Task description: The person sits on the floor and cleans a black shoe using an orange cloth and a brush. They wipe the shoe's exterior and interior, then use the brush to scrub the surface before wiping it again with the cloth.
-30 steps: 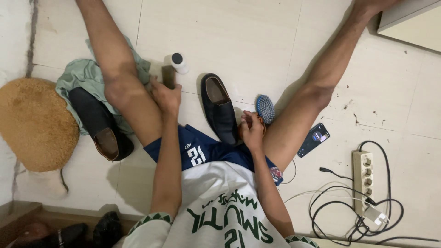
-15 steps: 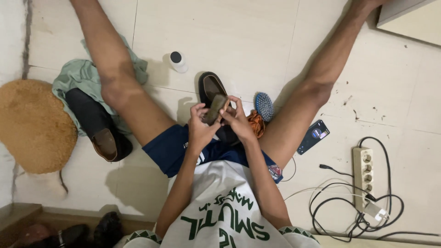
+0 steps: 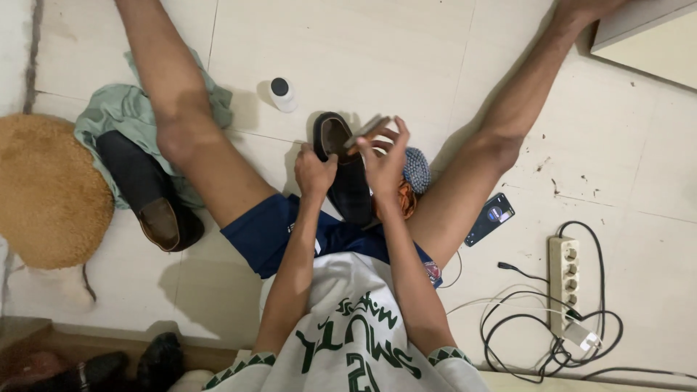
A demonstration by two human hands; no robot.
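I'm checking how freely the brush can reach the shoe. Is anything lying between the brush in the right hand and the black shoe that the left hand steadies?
Nothing visible does. The right hand holds the brush just over the black shoe, which the left hand grips at its side.

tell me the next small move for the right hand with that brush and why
Probably lower the brush onto the black shoe and start stroking. The right hand holds it just above the shoe's opening, not clearly touching, while the left hand grips the shoe's side, steadying it.
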